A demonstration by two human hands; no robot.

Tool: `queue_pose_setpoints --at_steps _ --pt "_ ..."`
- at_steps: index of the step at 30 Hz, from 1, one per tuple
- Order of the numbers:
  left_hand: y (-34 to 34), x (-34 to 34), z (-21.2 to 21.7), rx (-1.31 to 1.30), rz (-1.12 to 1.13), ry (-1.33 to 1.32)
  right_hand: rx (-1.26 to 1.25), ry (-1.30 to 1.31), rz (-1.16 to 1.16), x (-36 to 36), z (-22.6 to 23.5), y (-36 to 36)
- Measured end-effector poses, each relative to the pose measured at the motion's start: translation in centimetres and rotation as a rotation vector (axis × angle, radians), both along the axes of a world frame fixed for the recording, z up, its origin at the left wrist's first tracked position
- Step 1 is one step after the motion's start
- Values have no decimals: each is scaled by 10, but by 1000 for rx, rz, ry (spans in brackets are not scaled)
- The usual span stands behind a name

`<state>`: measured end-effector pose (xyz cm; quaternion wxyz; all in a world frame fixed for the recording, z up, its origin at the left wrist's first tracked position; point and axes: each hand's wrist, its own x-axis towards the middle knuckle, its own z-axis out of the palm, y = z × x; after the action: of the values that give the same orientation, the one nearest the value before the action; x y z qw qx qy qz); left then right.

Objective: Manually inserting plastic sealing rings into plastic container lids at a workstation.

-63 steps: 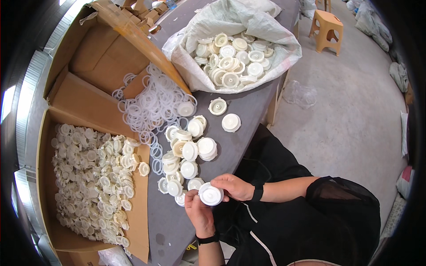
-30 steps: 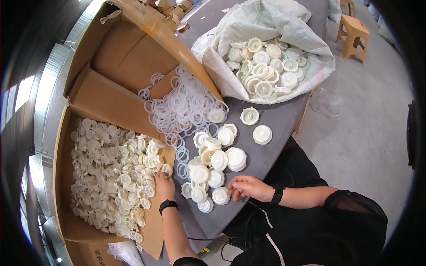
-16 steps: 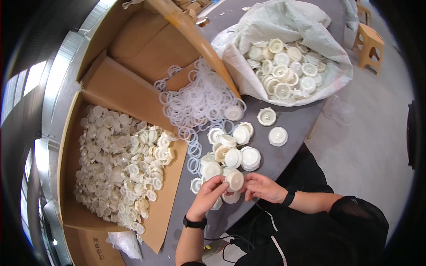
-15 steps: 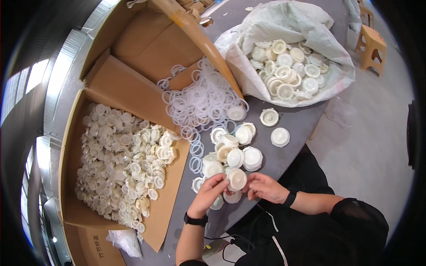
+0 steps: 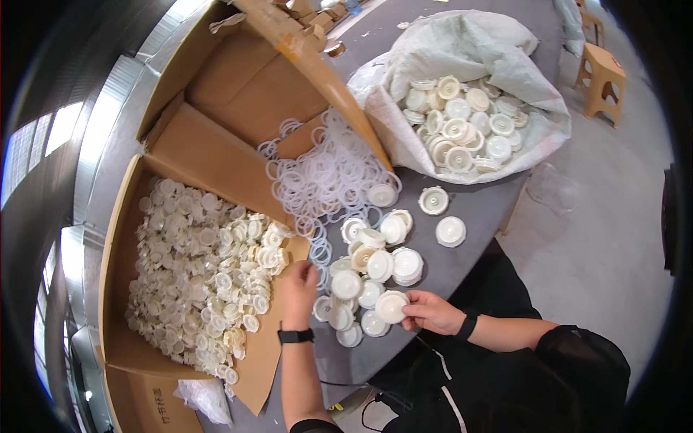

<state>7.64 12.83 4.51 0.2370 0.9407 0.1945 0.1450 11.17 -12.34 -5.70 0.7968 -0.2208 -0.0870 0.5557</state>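
A round cream plastic lid (image 5: pixel 390 307) is gripped at its right edge by my right hand (image 5: pixel 432 313), its smooth face turned up. My left hand (image 5: pixel 298 287) is over the edge of the cardboard flap, close to the translucent sealing rings (image 5: pixel 320 252) strung along the table. Its fingers are partly hidden and smeared, so whether they hold anything does not show. In front of both hands lies a loose heap of similar lids (image 5: pixel 380 265), some stacked. Two more lids, one knob side up (image 5: pixel 434 200) and one smooth side up (image 5: pixel 450 232), rest apart to the right.
An open cardboard box (image 5: pixel 119 267) on the left holds many small pale plastic parts (image 5: pixel 202 260). Beyond the lids is a large pile of rings (image 5: pixel 332 169). A white woven sack (image 5: pixel 462 43) full of lids stands at the far right, with a tan stool (image 5: pixel 605 83) on the floor beyond.
My left hand has let go of the cream lid and moved left toward the rings and box flap. My right hand now holds that lid alone, slightly lower.
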Motion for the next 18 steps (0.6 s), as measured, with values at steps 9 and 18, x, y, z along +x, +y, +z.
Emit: queue_pose_setpoints --at_steps 9,18 --pt "40 -32 -53 253 -54 136 -9 -44 0 -6 -4 3" --pt "-32 -65 -11 -546 293 -507 26 -115 -55 -9 -3 1"
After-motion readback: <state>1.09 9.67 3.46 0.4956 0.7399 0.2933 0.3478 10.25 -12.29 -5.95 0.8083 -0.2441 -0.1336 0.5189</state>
